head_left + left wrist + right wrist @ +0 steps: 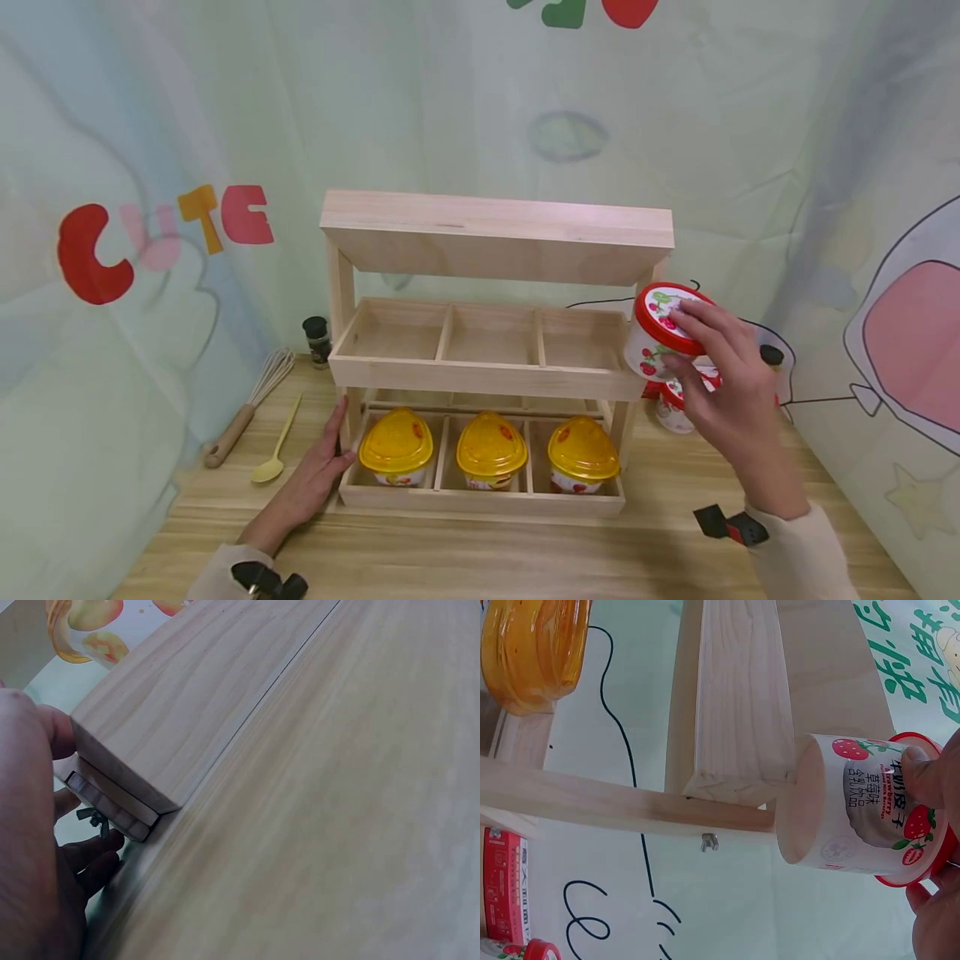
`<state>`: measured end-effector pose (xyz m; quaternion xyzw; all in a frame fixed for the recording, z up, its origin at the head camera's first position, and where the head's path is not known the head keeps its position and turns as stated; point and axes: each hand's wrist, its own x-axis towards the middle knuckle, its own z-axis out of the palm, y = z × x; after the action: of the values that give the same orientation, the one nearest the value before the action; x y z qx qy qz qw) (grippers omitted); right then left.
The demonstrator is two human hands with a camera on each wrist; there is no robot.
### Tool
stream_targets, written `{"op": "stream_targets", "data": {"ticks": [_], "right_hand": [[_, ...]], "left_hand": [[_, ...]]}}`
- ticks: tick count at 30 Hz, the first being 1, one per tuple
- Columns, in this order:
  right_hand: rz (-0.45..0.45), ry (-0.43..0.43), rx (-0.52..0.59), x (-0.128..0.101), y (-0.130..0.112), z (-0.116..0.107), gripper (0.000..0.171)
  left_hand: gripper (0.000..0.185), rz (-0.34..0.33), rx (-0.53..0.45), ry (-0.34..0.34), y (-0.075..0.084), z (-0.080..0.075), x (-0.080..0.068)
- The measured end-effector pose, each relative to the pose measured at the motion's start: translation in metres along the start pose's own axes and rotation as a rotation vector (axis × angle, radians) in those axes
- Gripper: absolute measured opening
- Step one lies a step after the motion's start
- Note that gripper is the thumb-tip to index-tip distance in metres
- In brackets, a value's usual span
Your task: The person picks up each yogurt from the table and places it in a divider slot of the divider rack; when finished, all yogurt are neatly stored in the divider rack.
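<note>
My right hand (pixel 731 383) grips a white tub (pixel 840 802) with strawberry prints and a red-rimmed lid, holding it up beside the right end of the rack's middle tier. The wooden rack (pixel 487 379) has a middle tray of three compartments with nothing in them. In its bottom tray sit three cups with yellow lids (pixel 491 443), one per compartment. My left hand (pixel 318 467) rests against the rack's lower left side, its thumb at the tray's corner in the left wrist view. A wing nut (pixel 95 819) shows close to those fingers.
Behind my right hand stand more red-lidded tubs (pixel 675 408), partly hidden. A red box (pixel 506 885) shows in the right wrist view. Left of the rack lie a whisk (pixel 251 408) and a yellow spoon (pixel 277 446), with a black-capped jar (pixel 317 340) at the back.
</note>
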<state>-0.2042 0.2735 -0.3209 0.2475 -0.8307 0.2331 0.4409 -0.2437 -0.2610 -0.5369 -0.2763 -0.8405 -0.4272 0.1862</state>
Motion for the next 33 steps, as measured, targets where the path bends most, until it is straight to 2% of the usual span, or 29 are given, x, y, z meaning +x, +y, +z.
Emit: {"op": "stream_targets", "data": {"ticks": [9, 23, 33], "right_hand": [[-0.031, 0.047, 0.062, 0.010, -0.006, 0.017, 0.074], [-0.040, 0.018, 0.124, 0.020, -0.019, 0.034, 0.065], [-0.057, 0.002, 0.158, 0.027, -0.025, 0.046, 0.062]], "left_hand": [[0.085, -0.019, 0.007, -0.005, 0.005, -0.001, 0.000], [0.084, -0.049, 0.008, -0.021, 0.003, -0.001, 0.000], [0.084, -0.033, 0.010, -0.017, 0.005, -0.001, -0.001]]}}
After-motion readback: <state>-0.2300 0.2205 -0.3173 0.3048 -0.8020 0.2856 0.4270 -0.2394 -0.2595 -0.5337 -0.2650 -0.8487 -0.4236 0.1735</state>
